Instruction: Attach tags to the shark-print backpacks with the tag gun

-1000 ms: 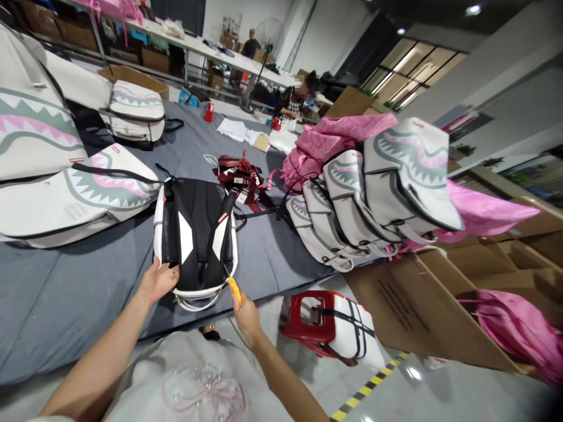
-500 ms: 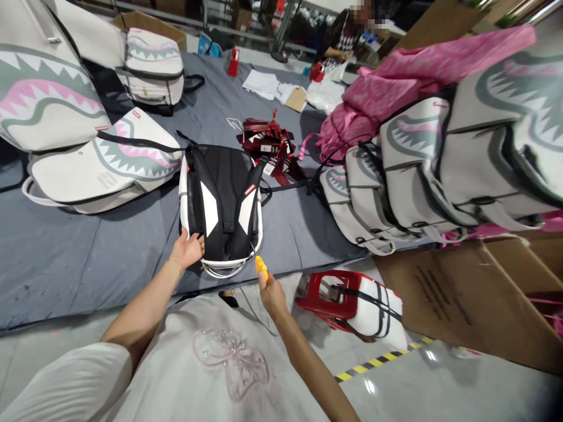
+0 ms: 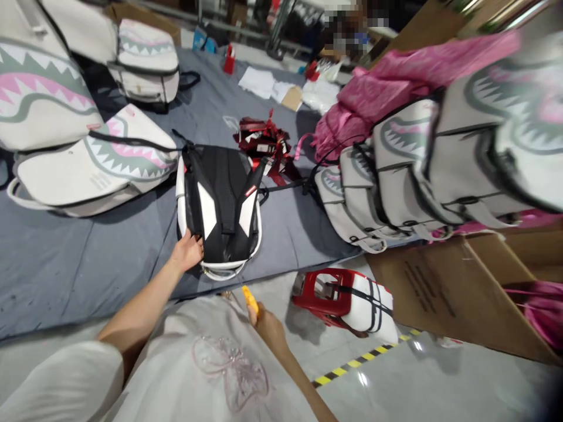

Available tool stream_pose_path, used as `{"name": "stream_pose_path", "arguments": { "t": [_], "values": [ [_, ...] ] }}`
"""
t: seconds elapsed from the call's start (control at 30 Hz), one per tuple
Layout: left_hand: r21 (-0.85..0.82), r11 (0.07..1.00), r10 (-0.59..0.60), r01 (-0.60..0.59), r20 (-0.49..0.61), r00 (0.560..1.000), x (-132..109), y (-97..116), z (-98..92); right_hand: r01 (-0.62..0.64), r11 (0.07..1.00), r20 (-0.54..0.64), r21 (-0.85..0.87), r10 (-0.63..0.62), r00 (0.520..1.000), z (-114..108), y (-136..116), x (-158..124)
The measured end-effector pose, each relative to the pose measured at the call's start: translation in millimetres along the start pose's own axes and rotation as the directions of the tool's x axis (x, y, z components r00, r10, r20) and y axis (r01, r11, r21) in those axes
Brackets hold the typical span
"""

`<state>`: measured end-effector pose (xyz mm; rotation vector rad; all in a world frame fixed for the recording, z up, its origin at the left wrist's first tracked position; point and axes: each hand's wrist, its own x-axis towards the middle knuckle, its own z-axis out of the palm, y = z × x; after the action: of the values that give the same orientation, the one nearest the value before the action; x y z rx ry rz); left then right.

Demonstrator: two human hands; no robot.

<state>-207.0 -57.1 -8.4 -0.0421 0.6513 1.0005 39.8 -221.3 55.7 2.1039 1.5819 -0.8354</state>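
Note:
A black-and-white backpack [image 3: 226, 202] lies on the grey cloth in front of me, its strap side up and its top handle toward me. My left hand [image 3: 188, 251] grips the lower left edge of the backpack, fingers curled onto its black side. Just below the near right corner, my right hand [image 3: 267, 325] is closed round a yellow-handled tool [image 3: 250, 299]. A thin tip on the tool points up toward the backpack's handle; its exact kind is too small to make out.
Whitish shark-mouth backpacks lie left [image 3: 65, 181] and in a row right [image 3: 400, 170]. Red tags [image 3: 264, 143] are heaped behind. A pink wrapped bundle [image 3: 347, 117], cardboard box [image 3: 440, 293] and red stool [image 3: 325, 296] stand right. A person [image 3: 338, 41] is at the far side.
My right hand has pulled the yellow-handled tool down and left, away from the backpack's right edge. My left hand stays at the lower left edge. The view has shifted slightly.

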Motion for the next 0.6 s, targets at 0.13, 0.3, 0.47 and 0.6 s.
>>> {"name": "stream_pose_path", "arguments": {
  "t": [0.13, 0.3, 0.47, 0.6],
  "values": [
    [0.306, 0.949, 0.145, -0.079, -0.198, 0.969, -22.9, -12.4, 1.7, -0.018, 1.000, -0.016, 0.001, 0.018, 1.000, 2.7, -1.4, 7.9],
    [0.899, -0.198, 0.577, -0.391, 0.429, 0.695, -32.9, -58.5, -4.4, 0.075, 0.984, -0.032, 0.162, -0.071, 0.997, 6.6, -1.0, 18.3],
    [0.472, -0.876, 0.204, -0.103, 0.555, 0.806, 6.0, -101.3, 17.6, -0.026, 0.984, -0.060, 0.178, 0.037, 0.998, 3.7, 4.7, 15.8],
    [0.315, -0.949, 0.168, -0.007, 0.526, 0.834, 32.1, -116.3, 23.6, 0.041, 0.960, -0.066, 0.275, -0.024, 0.998, 15.1, 18.5, 19.3]
  ]
}}
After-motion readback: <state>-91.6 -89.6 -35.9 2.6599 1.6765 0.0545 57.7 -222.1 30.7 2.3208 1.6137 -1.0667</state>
